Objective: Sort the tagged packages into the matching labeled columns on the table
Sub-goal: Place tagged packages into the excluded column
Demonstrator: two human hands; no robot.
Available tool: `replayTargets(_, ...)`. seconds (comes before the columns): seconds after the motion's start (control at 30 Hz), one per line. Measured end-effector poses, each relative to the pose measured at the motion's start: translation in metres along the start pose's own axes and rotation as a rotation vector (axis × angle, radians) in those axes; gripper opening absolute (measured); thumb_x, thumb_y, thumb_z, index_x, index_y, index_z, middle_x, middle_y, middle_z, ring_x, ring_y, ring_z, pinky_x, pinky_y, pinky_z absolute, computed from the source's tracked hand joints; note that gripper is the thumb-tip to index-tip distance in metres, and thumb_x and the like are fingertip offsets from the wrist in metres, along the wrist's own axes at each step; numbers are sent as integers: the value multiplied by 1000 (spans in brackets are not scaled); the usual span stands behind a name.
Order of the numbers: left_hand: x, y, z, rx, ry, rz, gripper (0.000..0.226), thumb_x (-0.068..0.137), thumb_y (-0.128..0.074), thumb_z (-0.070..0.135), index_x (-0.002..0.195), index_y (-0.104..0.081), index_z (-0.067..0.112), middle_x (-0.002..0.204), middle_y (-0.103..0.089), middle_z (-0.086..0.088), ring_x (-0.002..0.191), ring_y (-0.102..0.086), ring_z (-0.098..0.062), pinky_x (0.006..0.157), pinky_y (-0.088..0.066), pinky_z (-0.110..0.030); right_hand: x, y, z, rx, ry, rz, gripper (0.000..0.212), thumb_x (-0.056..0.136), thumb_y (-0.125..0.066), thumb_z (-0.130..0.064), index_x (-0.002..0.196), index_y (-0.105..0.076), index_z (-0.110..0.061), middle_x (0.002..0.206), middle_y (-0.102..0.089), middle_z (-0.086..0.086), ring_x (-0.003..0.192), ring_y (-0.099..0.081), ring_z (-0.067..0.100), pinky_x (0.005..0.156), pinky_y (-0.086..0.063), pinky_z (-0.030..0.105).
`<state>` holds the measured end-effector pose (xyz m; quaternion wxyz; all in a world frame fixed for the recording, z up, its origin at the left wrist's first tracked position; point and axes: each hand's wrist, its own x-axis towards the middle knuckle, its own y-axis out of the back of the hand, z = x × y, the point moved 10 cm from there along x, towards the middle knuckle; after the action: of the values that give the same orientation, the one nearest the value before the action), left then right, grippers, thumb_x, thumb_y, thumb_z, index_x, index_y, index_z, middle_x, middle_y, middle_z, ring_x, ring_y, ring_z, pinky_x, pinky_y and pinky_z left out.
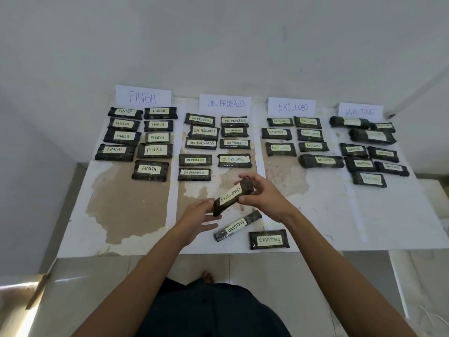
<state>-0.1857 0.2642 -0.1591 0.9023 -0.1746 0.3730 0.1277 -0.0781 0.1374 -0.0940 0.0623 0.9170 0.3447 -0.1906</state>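
Right hand (262, 193) grips a dark rectangular wrapped EXCLUDED package (232, 195), left hand (199, 215) steadies it, fingers straight; it likely goes one o'clock, EXCLUDED column (284, 171)

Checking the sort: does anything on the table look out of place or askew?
Yes. Near the table's front edge lie two unsorted EXCLUDED packages: the slanted package and the upside-down package. The right hand grips a third package; the left hand supports its lower end.
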Motion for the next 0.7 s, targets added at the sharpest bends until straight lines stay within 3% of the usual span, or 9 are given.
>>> replayTargets(0.13, -4, -8, 1, -68, -17, 12, 25, 97, -46, 11, 121, -53, 8, 112, -62, -15, 93, -65, -26, 76, -55, -37, -14, 1, 9, 156, -38, 9, 56, 76, -62, 19, 120, -55, -13, 122, -59, 15, 106, -60, 31, 95, -50, 48)
replayTargets(0.3, -8, -1, 6, -43, -73, 49, 24, 94, -51, 6, 117, -55, 9, 110, -60, -13, 91, -64, -24, 67, -53, -30, -25, 7, 12, 39, -17, 93, 56, 75, -66, 16, 120, -54, -16, 119, -63, 16, 104, -63, 25, 92, -53, 42)
replayTargets(0.4, -10, 6, 12, 19, -116, 81, 25, 92, -53, 4, 116, -55, 11, 106, -60, -11, 93, -62, -22, 64, -52, -27, -29, 8, 9, -257, -1, 145, 57, 75, -73, 2, 122, -52, -23, 119, -60, 6, 103, -63, 21, 89, -55, 33)
replayTargets(0.53, -9, 11, 21, 198, -179, 96, 28, 91, -54, 4, 116, -56, 15, 106, -60, -10, 92, -60, -18, 64, -51, -23, -25, -9, -4, -848, 145, 148, 58, 77, -74, -21, 130, -49, -25, 125, -46, -5, 111, -49, 11, 95, -44, 26)
replayTargets(0.7, 0, 5, 34, 264, -217, 79, 24, 90, -56, 4, 109, -59, 18, 108, -62, -11, 93, -62, -19, 65, -52, -24, -17, -31, -20, -1237, 280, 122, 46, 79, -69, -26, 123, -58, -20, 117, -55, 0, 106, -46, 20, 92, -40, 33)
